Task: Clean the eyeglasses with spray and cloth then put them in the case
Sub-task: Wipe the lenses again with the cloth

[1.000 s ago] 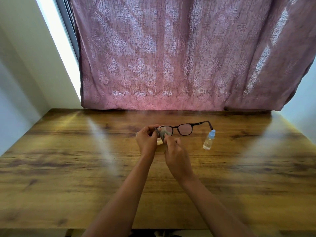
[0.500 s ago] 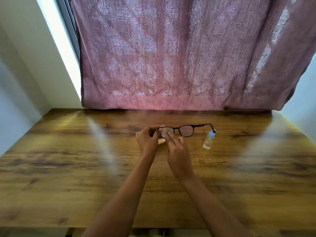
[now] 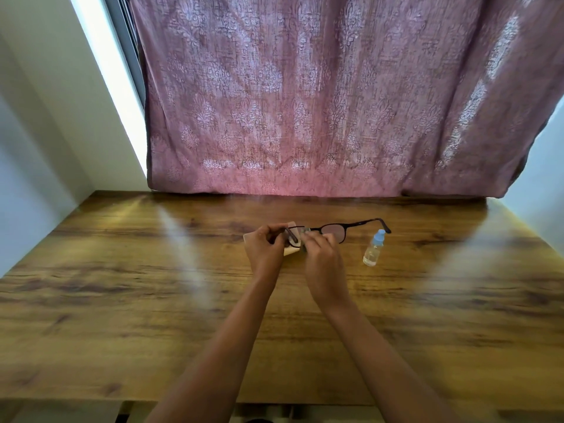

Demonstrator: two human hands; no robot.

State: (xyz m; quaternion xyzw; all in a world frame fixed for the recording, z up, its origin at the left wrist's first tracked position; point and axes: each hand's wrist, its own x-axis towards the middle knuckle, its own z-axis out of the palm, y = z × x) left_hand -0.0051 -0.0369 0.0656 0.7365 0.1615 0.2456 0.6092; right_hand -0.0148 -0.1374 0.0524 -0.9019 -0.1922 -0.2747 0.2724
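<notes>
Dark-framed eyeglasses (image 3: 335, 229) are held just above the wooden table (image 3: 152, 300), temples unfolded. My left hand (image 3: 265, 251) grips the left temple and frame end. My right hand (image 3: 323, 264) pinches a small grey cloth (image 3: 305, 236) over the left lens, hiding most of it. The right lens and right temple stick out free to the right. A small clear spray bottle (image 3: 374, 248) with a light blue cap stands on the table right of my hands. A pale beige flat object (image 3: 290, 250), perhaps the case, lies under my left hand, mostly hidden.
A mauve patterned curtain (image 3: 320, 102) hangs along the table's far edge. White walls close in on the left and right. Bare wood stretches on both sides of my hands and toward the near edge.
My right hand's fingers have shifted with the cloth over the left lens, and the glasses have tilted slightly. The bottle has stayed where it was.
</notes>
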